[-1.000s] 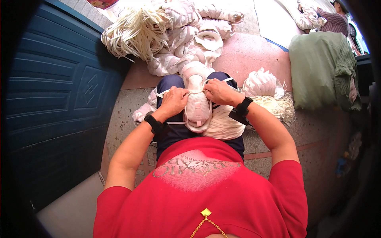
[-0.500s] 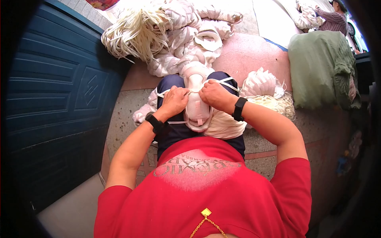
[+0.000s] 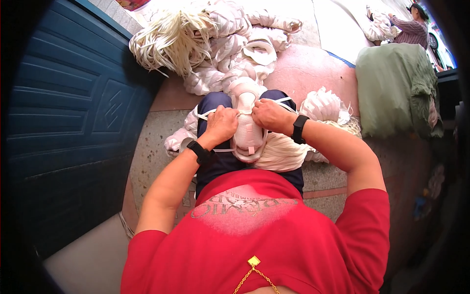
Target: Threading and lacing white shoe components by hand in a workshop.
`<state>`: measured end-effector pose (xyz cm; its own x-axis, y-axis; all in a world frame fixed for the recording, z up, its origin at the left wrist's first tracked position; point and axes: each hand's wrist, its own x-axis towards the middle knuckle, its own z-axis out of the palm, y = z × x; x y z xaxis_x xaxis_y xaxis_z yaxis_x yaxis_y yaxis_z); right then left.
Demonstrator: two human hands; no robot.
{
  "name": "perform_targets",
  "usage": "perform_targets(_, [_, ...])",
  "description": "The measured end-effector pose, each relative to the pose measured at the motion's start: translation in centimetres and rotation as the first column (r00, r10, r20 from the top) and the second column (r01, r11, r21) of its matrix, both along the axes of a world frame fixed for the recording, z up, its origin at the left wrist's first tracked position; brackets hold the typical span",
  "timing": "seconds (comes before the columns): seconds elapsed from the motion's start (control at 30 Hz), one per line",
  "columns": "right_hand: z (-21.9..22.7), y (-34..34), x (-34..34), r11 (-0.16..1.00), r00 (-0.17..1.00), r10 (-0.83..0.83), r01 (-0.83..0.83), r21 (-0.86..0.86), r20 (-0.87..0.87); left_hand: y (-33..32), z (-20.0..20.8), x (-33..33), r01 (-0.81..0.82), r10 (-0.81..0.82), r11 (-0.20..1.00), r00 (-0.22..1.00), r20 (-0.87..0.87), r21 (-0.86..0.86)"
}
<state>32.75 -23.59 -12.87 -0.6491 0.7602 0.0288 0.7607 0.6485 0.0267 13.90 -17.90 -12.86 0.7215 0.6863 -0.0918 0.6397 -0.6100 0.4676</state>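
Observation:
A pale pink and white shoe upper (image 3: pixel 248 134) lies lengthwise between my knees, its white tongue (image 3: pixel 246 100) toward the far end. White shoelace (image 3: pixel 204 115) runs out from both sides of it over my thighs. My left hand (image 3: pixel 223 125) is closed at the upper's left edge, pinching the lace. On the opposite edge my right hand (image 3: pixel 272 116) is closed too, with lace (image 3: pixel 284 101) trailing from it over my right knee. The fingertips of both hands are partly hidden. A bundle of cream laces (image 3: pixel 280 154) lies over my right thigh.
Beyond my knees is a heap of pale pink shoe uppers (image 3: pixel 230 54) with a tangle of cream laces (image 3: pixel 169 44). More uppers (image 3: pixel 320 104) lie at my right. A green covered bundle (image 3: pixel 394 90) stands farther right; a blue door (image 3: pixel 73 108) is at left. Another person (image 3: pixel 413 27) sits far right.
The view has shifted slightly. Both hands stay closed at the upper's edges, my left hand turned a little and nearer the middle; the upper remains between my knees.

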Motion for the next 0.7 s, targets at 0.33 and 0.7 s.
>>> perform_targets(0.33, [1.9, -0.4, -2.4, 0.980, 0.754, -0.108, 0.191, 0.058, -0.648, 0.1, -0.1, -0.2, -0.017, 0.020, 0.998, 0.998, 0.059, -0.054])
perform_targets(0.7, [-1.8, -0.8, -5.2, 0.816, 0.712, -0.566, 0.554, -0.163, -0.415, 0.2, -0.5, -0.4, 0.049, -0.051, 0.996, 0.998, 0.022, 0.079])
